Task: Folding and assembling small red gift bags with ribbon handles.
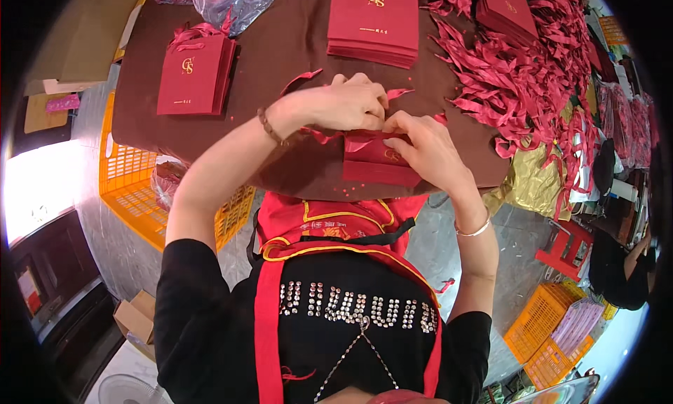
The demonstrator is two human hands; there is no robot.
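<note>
At the far left, beside the table, an orange plastic crate point(130, 187) stands on the floor, its lattice wall showing below the table's edge. On the brown table top point(280, 46), toward its left, lies a small stack of flat red paper gift bags point(193, 74) with ribbon handles, well apart from the hands. A clear plastic bag point(231, 1) with red ribbon inside sits at the far edge above it.

The person's left hand point(343, 103) comes in over the near middle of the table, a beaded bracelet at the wrist; its fingers are curled shut, pinching a strip of red ribbon point(319, 134) at the top edge of a folded red gift bag point(378, 162). That bag lies flat at the near edge of the table, just in front of the person's red apron point(329, 218). The right hand point(420, 148), a thin bangle at the wrist, rests on the right part of the same bag, fingers bent and closed on its upper edge, touching the left hand's fingertips.

Behind the hands sits a taller stack of red bags point(375, 22). To the right spreads a large heap of loose red ribbons point(519, 74), with another bag stack point(508, 8) on it.
</note>
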